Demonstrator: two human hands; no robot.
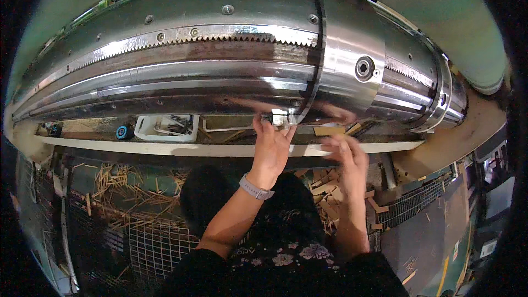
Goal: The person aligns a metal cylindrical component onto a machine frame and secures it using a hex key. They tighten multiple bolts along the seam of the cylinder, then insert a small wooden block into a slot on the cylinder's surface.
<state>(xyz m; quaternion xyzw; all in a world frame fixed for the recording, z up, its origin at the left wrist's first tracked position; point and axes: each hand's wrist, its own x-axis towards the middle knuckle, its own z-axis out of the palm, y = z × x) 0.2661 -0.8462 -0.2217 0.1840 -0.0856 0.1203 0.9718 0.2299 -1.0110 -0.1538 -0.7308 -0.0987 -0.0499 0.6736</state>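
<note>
A large shiny metal cylinder point(192, 71) with a toothed strip point(209, 40) spans the view, and a wide smooth collar point(352, 49) with a socket-head bolt point(364, 68) wraps around it. My left hand point(270, 151), with a watch on its wrist, reaches up to the cylinder's lower edge. Its fingers are closed around a small bright metal block point(279, 119) beside the collar's left edge. To the right, my right hand point(352, 159) hangs in the air below the collar, apart from the metal. Its fingers are bent and smeared by motion, so any small thing in them is hidden.
Below the cylinder runs a pale ledge point(231, 150). Behind it are a white tray point(166, 128) of hex keys and tools, a blue round item point(121, 132) and a long bent rod point(225, 128). Cardboard scraps point(327, 195) and thin strips point(129, 187) litter the floor near wire grating point(162, 250).
</note>
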